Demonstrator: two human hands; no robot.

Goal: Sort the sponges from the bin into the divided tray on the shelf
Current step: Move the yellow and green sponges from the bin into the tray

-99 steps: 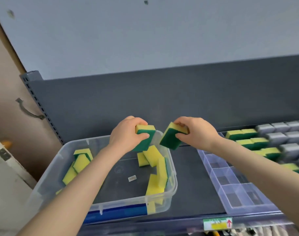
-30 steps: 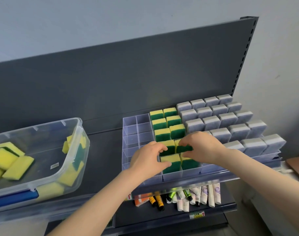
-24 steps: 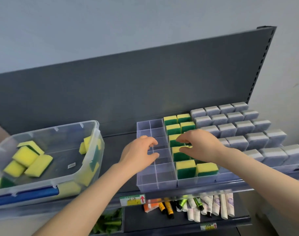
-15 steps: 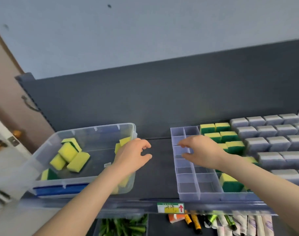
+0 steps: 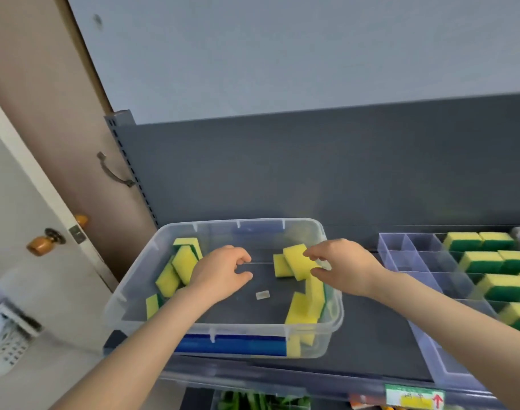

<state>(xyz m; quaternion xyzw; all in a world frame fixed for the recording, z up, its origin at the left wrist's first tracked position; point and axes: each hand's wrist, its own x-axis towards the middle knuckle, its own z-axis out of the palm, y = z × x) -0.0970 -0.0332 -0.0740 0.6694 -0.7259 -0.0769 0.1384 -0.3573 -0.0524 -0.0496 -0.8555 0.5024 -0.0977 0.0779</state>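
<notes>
Over the bin (image 5: 238, 329), I've got both hands empty and loosely open, right hand (image 5: 344, 267) nearest the tilted sponge (image 5: 295, 258) just left of it, left hand (image 5: 223, 273) beside the left-side pile (image 5: 178, 270).

Dark shelf (image 5: 368, 329) carries clear bin (image 5: 223, 340), divided tray (image 5: 424, 344).

left grip (image 5: 223, 273): bare | right grip (image 5: 346, 266): bare | forearms (image 5: 152, 335): bare, uncovered to frame edge

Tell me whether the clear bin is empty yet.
Not empty: the bin holds a left cluster of sponges and a right cluster of sponges.
</notes>
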